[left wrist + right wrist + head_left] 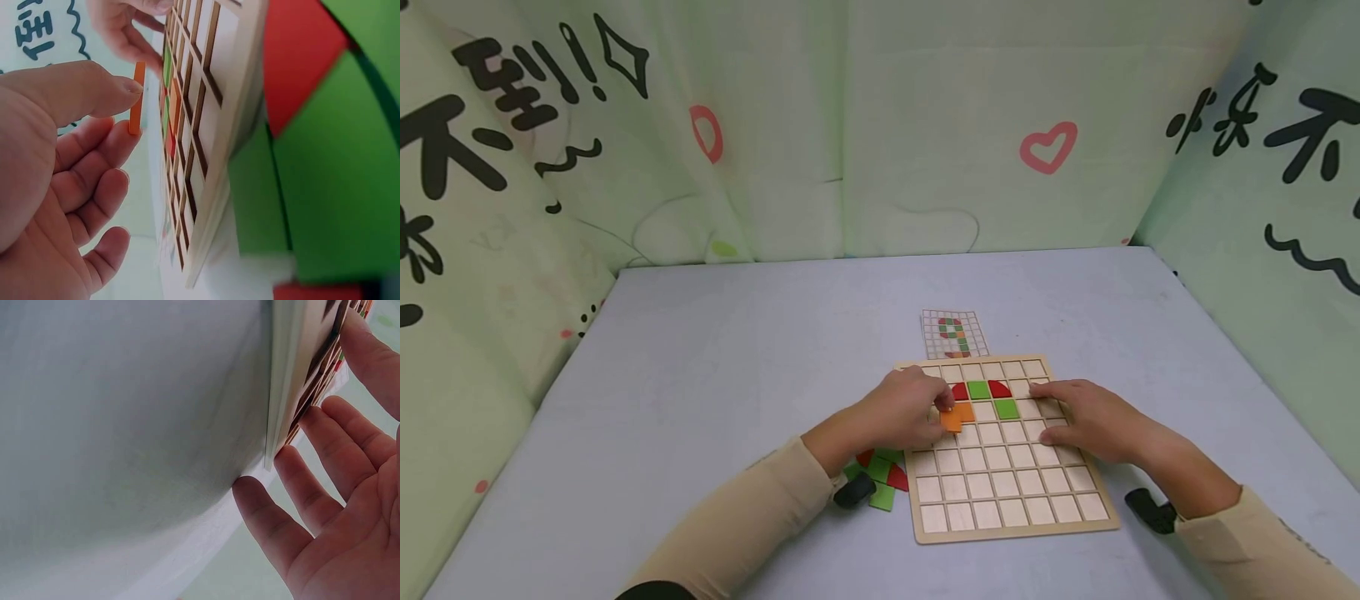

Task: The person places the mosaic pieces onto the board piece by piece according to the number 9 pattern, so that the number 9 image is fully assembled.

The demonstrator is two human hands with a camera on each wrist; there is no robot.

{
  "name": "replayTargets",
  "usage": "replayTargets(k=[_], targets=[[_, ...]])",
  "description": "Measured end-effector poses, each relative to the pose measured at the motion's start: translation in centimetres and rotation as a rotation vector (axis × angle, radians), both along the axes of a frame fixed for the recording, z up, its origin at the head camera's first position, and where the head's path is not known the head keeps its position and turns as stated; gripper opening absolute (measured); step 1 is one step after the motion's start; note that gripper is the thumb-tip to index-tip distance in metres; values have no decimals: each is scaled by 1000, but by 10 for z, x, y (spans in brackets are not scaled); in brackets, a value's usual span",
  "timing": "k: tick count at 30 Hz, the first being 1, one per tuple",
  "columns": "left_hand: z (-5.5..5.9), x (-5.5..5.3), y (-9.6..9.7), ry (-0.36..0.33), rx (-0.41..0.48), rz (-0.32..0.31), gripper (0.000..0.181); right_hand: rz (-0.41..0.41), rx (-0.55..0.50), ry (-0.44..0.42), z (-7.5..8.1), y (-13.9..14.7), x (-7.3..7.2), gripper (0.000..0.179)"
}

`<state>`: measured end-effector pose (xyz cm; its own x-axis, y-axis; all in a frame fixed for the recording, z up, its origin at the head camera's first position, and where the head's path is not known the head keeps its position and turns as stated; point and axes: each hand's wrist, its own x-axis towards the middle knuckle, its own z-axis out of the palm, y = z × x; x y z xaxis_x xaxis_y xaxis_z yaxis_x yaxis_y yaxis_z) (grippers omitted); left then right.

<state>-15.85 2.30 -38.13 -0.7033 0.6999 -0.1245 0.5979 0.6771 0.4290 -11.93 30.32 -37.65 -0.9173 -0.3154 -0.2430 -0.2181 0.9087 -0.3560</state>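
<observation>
- Clamped firmly between thumb and forefinger of the left hand (904, 408): a thin, flat orange tile (136, 98), with the other fingers loosely curled below.
- Held over the upper left part of a pale wooden grid board (1015, 531), just right of centre in the head frame; seen clear of the board in the left wrist view.
- Plain and evenly orange on the face, straight along the visible edges; turned edge-on in the left wrist view, showing as a narrow upright strip.
- Laid over the board's right border with fingers apart: the right hand (1093, 419).
- Set in the board's upper squares: green square tiles (1007, 408), red rounded tiles (1000, 388) and a second orange tile (967, 412), just beside the held one.
- Partly covered by fingertips in the head view, so impossible to tell the held tile's full outline.
- Partly hidden behind the left hand: the leftmost red tile.
- Cut off by the board's top border: a white printed pattern card (955, 333), too small to read closely.
- Heaped by the board's left edge, partly behind the left wrist: loose red and green tiles (883, 497), blurred and cropped at right in the left wrist view.
</observation>
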Motion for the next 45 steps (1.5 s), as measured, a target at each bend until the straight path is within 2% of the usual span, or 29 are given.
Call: replayTargets(k=[7,18,30,37,45], targets=[[-1,1,13,33,27,-48,24,9,7,3,0,0,-1,67],[-3,4,34,55,-48,-82,29,26,-7,23,-2,2,-2,66],[-6,5,44,88,-36,-98,25,24,-18,25,-1,1,-1,66],[-8,5,51,68,-27,-98,27,24,-15,23,-2,2,-1,67],[-10,6,57,79,-35,-94,24,21,-19,29,-2,2,0,66]])
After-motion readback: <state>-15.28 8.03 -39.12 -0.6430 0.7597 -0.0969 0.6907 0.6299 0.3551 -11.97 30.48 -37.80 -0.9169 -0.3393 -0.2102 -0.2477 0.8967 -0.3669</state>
